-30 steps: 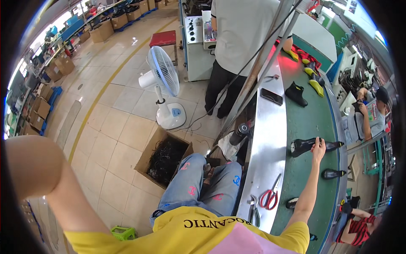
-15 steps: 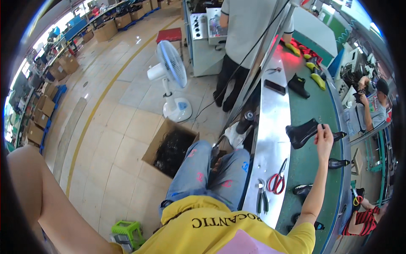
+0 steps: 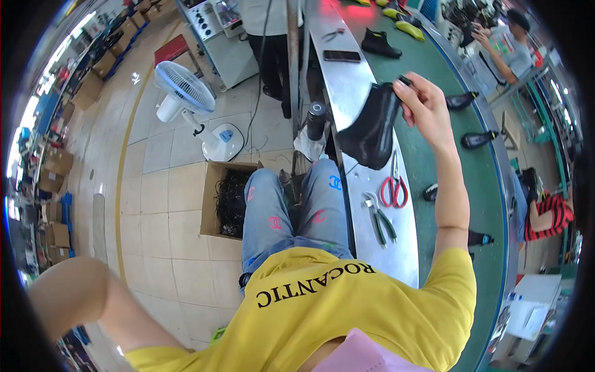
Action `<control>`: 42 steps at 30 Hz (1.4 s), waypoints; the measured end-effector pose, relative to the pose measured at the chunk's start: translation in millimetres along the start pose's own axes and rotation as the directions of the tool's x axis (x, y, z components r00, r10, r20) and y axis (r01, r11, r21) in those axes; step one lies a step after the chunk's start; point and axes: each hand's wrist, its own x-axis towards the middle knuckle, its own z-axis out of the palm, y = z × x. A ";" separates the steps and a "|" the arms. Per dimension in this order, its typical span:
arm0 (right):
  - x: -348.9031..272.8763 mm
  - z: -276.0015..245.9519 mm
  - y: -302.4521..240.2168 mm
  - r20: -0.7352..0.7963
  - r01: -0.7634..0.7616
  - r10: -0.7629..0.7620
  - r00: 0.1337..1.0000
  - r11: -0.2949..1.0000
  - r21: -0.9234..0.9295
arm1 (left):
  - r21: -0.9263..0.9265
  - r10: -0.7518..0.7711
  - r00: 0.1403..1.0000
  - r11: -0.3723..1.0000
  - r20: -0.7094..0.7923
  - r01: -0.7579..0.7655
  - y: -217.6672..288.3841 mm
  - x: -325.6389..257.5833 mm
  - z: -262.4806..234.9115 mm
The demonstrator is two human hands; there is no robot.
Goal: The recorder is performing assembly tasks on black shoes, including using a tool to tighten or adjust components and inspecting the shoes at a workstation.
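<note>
over the steel edge of the bench [image 3: 347, 93], head view: you are lifting a black shoe upper [image 3: 372, 127] clear of the surface, your right hand [image 3: 424, 105] pinching its top rim between thumb and fingers. the piece is hanging free, toe end pointing down, above the red-handled scissors [image 3: 393, 186] and the pliers [image 3: 379, 217], touching neither. your left hand is not showing; only the left upper arm [image 3: 74, 297] is coming in at the lower left, so you cannot tell whether that hand is holding anything.

judging progress: the pick-up looks done, the upper is in hand and off the green belt [image 3: 446, 161]. whatever trimming or checking belongs to it seems not yet begun, since both tools are lying untouched on the steel. more black pieces [image 3: 477, 139] are sitting further along the belt, well apart from your hand, so much of the run appears left.

around you: a cardboard box [image 3: 226, 198] of dark parts is standing on the floor beside your knees, a white fan [image 3: 186, 93] beyond it. another person [image 3: 505, 49] is working across the belt, hands on their own piece.
</note>
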 end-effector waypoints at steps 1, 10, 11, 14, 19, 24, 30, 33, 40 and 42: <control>-1.4 7.5 -5.6 0.039 0.001 -0.002 0.999 1.000 0.031 | -0.086 0.016 0.998 0.996 0.061 -0.010 18.1 -6.2 19.5; -0.6 77.2 -25.4 0.256 -0.110 0.051 0.965 0.969 0.223 | -0.850 0.404 0.749 0.292 0.525 0.438 188.4 -169.5 253.1; 1.4 82.0 -22.3 0.279 -0.135 0.065 0.958 0.962 0.239 | -0.863 0.399 0.766 0.207 0.504 0.460 195.6 -184.2 265.9; 5.6 98.4 -2.0 0.277 -0.172 0.106 0.955 0.958 0.230 | -0.829 0.289 0.806 -0.066 0.516 0.555 197.7 -209.3 281.6; -8.1 120.8 19.6 0.211 -0.241 0.183 0.960 0.925 0.295 | -0.779 0.225 0.754 0.036 0.617 0.627 184.0 -234.1 270.8; -76.8 104.7 125.8 -0.183 -0.160 0.123 0.975 0.966 -0.202 | -0.739 0.037 0.748 0.198 0.663 0.644 158.7 -262.3 255.5; -244.5 78.4 207.5 -0.243 -0.406 0.362 0.900 0.492 -0.770 | -0.136 -0.188 0.081 -0.300 0.979 0.944 106.9 -294.0 224.9; -269.1 79.2 220.5 -0.257 -0.436 0.413 0.874 0.430 -0.791 | -0.009 -0.103 -0.017 -0.248 0.995 0.969 96.9 -297.8 233.3; -215.9 78.0 198.2 0.060 -0.855 0.895 0.443 0.401 0.329 | -0.081 -0.119 0.074 -0.054 0.990 0.995 138.6 -273.6 269.8; -170.9 97.7 144.9 0.199 -0.848 0.891 0.408 0.290 0.443 | -0.116 -0.102 0.105 -0.115 0.989 0.987 140.9 -279.7 281.0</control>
